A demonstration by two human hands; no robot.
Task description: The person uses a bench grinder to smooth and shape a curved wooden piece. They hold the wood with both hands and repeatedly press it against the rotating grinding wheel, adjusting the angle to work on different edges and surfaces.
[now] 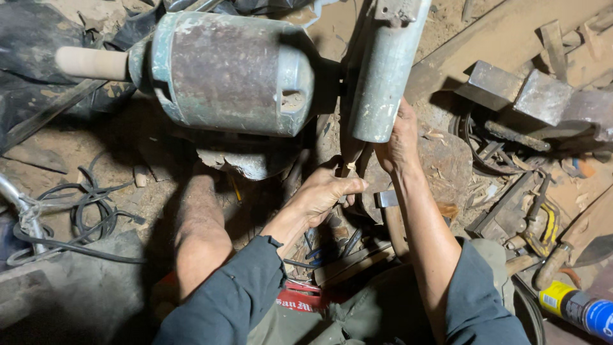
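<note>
L hand (pixel 322 191) grip closed on thin workpiece (pixel 350 167), just under grinder guard (pixel 383 76); R hand (pixel 399 144) steadies it, grip unclear.

A dusty dirt floor (pixel 70 137) strewn with wood chips carried everything. A rusty green cylindrical motor (pixel 227 70) stood on it. Left of the motor lay coiled black cable (pixel 89 211); right of it sat grey steel blocks (pixel 530 92); well below-right, wooden-handled hammers (pixel 549 265).
</note>
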